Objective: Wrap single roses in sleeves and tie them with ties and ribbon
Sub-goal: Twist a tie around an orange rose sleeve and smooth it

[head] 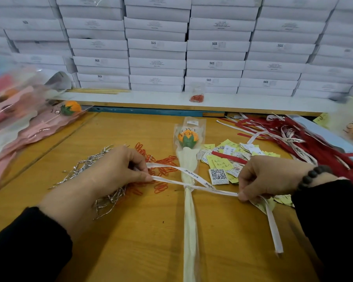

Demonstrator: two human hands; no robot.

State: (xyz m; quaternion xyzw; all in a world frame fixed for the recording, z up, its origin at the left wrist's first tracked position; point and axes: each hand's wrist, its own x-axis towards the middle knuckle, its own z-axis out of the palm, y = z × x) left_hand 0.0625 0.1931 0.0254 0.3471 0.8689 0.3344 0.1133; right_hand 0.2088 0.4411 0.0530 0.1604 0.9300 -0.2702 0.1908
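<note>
An orange rose (187, 137) in a cream sleeve (189, 216) lies lengthwise on the wooden table (143, 237), flower pointing away from me. A white printed ribbon (193, 176) crosses the sleeve's narrow neck, where a silver tie (187, 187) binds it. My left hand (112, 171) pinches the ribbon's two strands on the left. On the right, my right hand (271, 178) pinches the other end, whose tail hangs down toward the table's front edge.
Silver twist ties (84, 169) and red paper clips (161, 161) lie under and beside my left hand. Yellow and white tags (228, 159) sit right of the rose. Red and white ribbons (305, 137) pile at right, wrapped roses (29, 121) at left, stacked white boxes (157, 45) behind.
</note>
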